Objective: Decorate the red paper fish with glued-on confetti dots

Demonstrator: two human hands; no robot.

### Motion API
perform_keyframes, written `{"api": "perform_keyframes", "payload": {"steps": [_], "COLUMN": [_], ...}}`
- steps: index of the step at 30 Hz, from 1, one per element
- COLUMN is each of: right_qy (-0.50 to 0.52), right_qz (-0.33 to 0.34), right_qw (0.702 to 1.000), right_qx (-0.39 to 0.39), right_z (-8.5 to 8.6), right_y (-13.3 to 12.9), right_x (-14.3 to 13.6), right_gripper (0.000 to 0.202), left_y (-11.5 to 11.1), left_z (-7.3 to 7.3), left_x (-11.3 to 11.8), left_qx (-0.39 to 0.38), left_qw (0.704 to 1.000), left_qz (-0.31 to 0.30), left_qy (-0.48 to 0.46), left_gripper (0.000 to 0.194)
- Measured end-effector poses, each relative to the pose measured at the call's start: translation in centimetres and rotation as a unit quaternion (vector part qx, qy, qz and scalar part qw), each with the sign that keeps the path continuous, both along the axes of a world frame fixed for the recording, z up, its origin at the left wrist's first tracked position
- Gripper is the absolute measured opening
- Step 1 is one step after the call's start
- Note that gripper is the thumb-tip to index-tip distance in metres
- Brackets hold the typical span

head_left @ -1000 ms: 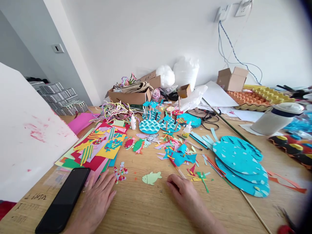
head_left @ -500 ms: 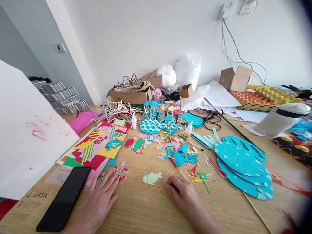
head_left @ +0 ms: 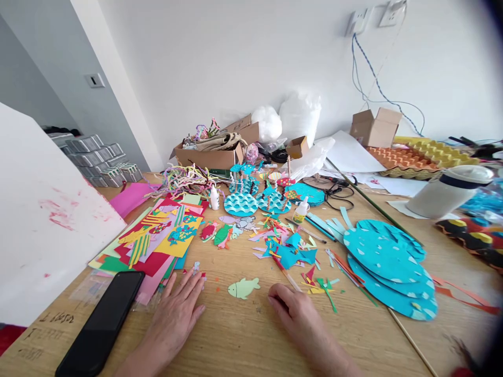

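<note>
My left hand (head_left: 175, 313) lies flat on the wooden table, fingers spread, its fingertips over a small pile of red and lilac paper bits (head_left: 196, 267). To the right, my right hand (head_left: 293, 312) rests on the table with its fingers curled; whether anything is inside them is hidden. Between the hands, a little further back, is a pale green paper fish (head_left: 243, 288) with a drawn eye. A red and white pen (head_left: 286, 273) lies just beyond my right hand. Small orange dots (head_left: 217, 284) sit left of the fish.
A black phone (head_left: 101, 319) lies at the left, below stacked coloured paper (head_left: 157, 235). Blue paper scraps (head_left: 291, 251), glue bottles (head_left: 214, 198) and blue wavy discs (head_left: 240, 204) stand further back. Large blue paper ovals (head_left: 385, 256) and a white cup (head_left: 448, 192) are at the right.
My left hand has slid forward and right, and now covers most of the small paper bits. My right hand stays curled in the same place. The view has shifted slightly.
</note>
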State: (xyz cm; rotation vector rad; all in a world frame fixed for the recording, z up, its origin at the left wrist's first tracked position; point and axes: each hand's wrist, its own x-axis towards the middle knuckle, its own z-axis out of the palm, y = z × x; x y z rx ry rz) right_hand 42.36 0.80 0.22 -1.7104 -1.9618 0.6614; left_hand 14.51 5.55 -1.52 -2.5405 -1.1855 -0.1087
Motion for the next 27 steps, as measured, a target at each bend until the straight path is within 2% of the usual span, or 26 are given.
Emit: {"api": "perform_keyframes", "payload": {"steps": [10, 14, 17, 23, 27], "right_qy": [0.008, 0.001, -0.001, 0.007, 0.004], "right_qz": [0.009, 0.013, 0.005, 0.003, -0.002], "right_qw": [1.0, 1.0, 1.0, 1.0, 1.0], "right_qx": [0.005, 0.009, 0.009, 0.017, 0.017], "right_z": [0.1, -0.1, -0.3, 0.1, 0.3], "right_y": [0.0, 0.0, 0.1, 0.1, -0.1], "right_x": [-0.1, -0.2, -0.2, -0.2, -0.2], "right_gripper": [0.02, 0.021, 0.02, 0.019, 0.019], "left_y": [0.6, 0.4, 0.3, 0.5, 0.7], "left_z": [0.4, 0.6, 0.2, -1.1, -1.0], "left_x": [-1.5, -1.0, -0.7, -1.5, -2.1], "left_qx": [0.008, -0.028, -0.048, 0.015, 0.038], "left_qw": [0.999, 0.999, 0.998, 0.999, 0.998], "left_qz": [0.019, 0.031, 0.028, -0.008, -0.038], "left_qy": [-0.03, -0.022, -0.017, -0.043, -0.044], "left_gripper": [0.042, 0.042, 0.041, 0.041, 0.041]}}
